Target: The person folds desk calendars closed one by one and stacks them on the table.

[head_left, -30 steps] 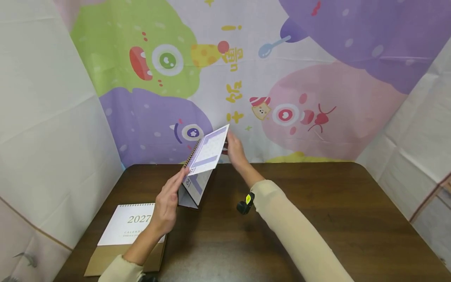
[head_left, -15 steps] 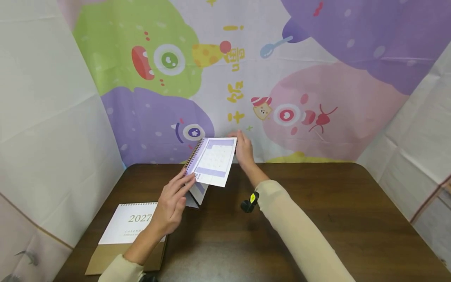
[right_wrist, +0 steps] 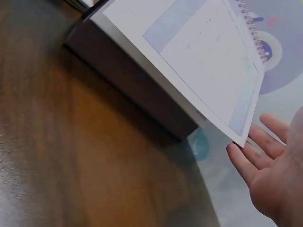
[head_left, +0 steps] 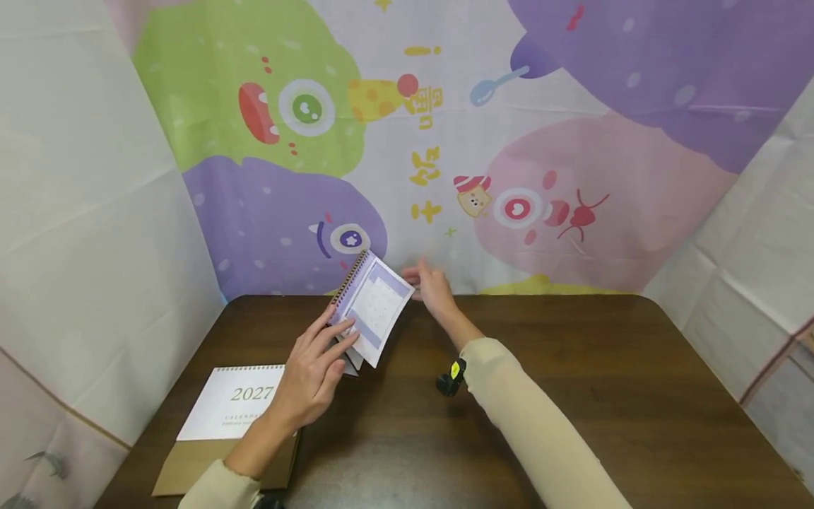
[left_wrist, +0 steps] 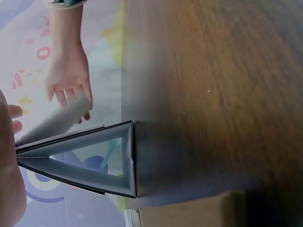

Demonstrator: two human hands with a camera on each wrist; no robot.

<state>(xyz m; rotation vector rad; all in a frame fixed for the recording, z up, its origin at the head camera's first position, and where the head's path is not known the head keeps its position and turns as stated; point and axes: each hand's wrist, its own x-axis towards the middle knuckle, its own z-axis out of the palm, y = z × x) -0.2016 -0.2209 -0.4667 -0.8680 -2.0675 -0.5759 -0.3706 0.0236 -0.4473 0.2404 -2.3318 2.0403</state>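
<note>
A purple-and-white desk calendar (head_left: 381,304) with a spiral binding stands on its dark triangular stand at the table's far side. My left hand (head_left: 308,385) rests its extended fingers on the page and the near end of the binding. In the left wrist view the stand (left_wrist: 131,158) shows end-on, with a lifted page (left_wrist: 57,124) angled away from it. Beyond the page's outer edge is my right hand (head_left: 437,293), palm toward the calendar. The right wrist view shows its loosely extended fingers (right_wrist: 242,164) at the corner of the lifted page (right_wrist: 208,66).
A second calendar (head_left: 219,406), white with "2027" on a tan stand, lies at the table's left, partly behind my left forearm. The brown wooden table (head_left: 572,396) meets a cartoon-printed cloth backdrop (head_left: 559,212). White cloth walls (head_left: 83,177) flank it.
The lifted calendar page has swung down toward the front of the stand. My right hand moved right, then slightly lower; the left fingers spread further over the page.
</note>
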